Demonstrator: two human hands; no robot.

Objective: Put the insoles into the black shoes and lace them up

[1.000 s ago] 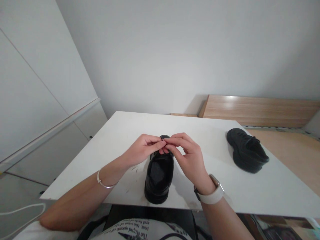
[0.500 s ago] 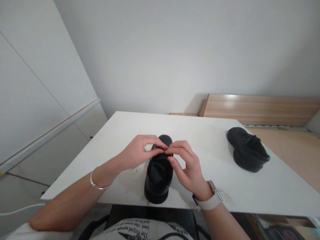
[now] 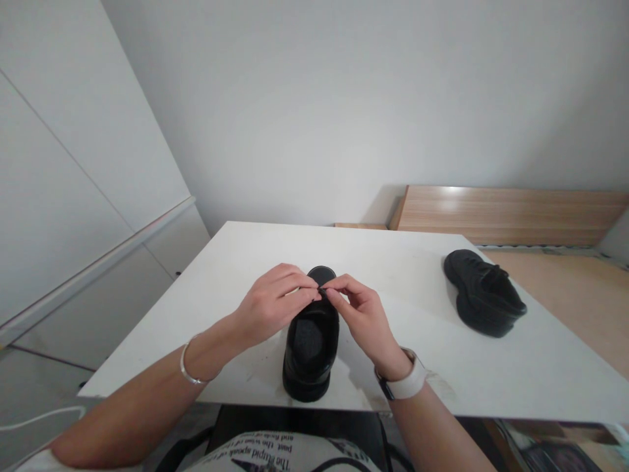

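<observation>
A black shoe stands on the white table in front of me, its toe pointing away and its opening facing up. Over its front, my left hand is closed in a pinch on a short black shoelace. From the other side, my right hand pinches the same lace between thumb and forefinger. Both sets of fingertips nearly meet above the shoe's tongue. Fingers hide most of the lacing, so the shape of any loop or knot does not show.
A second black laced shoe lies towards the right side of the white table. Behind stands a wooden headboard-like panel. White cabinet doors are at the left, with a white cable below.
My right thumb has closed against the forefinger, and the hand has turned inward. My left fingers have drawn slightly left and curled together. A black bit of lace now shows between the hands.
</observation>
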